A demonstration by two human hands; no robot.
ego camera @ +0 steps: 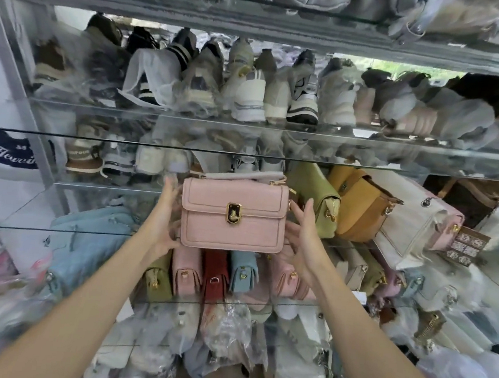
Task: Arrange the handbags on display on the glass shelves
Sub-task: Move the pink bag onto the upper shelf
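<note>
A pink handbag (pixel 233 215) with a gold clasp stands upright at the front of a glass shelf (pixel 94 186), facing me. My left hand (pixel 163 219) holds its left side and my right hand (pixel 303 237) holds its right side, fingers spread along the edges. To its right on the same shelf stand a green handbag (pixel 318 196), a mustard handbag (pixel 360 206) and a white handbag (pixel 407 224). On the shelf below, a row of small bags stands: green (pixel 157 277), pink (pixel 185 271), red (pixel 216 274) and light blue (pixel 242 271).
Sneakers (pixel 246 93) wrapped in plastic fill the shelf above. A large light-blue bag (pixel 88 242) leans at the lower left. Plastic-wrapped bags (pixel 226 334) pile up below. A metal frame post (pixel 21 88) runs down the left side.
</note>
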